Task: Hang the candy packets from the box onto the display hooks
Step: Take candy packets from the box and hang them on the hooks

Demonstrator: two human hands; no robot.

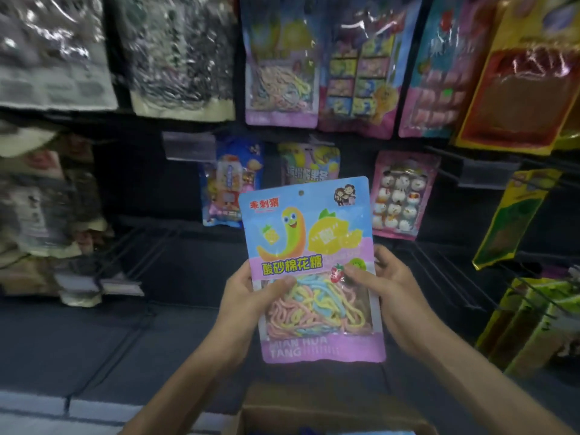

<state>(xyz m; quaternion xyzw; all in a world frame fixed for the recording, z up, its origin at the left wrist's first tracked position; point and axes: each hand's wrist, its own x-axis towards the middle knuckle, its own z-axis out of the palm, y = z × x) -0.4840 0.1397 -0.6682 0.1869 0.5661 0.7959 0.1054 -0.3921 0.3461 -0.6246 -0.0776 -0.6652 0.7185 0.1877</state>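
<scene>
Holding a sour-candy-string packet (310, 262) upright above the near cardboard box (329, 416), you are at the hanging step. Your left hand (248, 296) and right hand (389, 287) each grip a side edge, thumbs in front. Next, probably, thread its top hole (301, 193) onto a bare display hook (439, 271) on the far rack.

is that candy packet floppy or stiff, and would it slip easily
Probably semi-stiff: the candy packet stands upright though the left hand and right hand pinch only its middle. Likely light, holding only loose candy strings. Its smooth surface may slip.
</scene>
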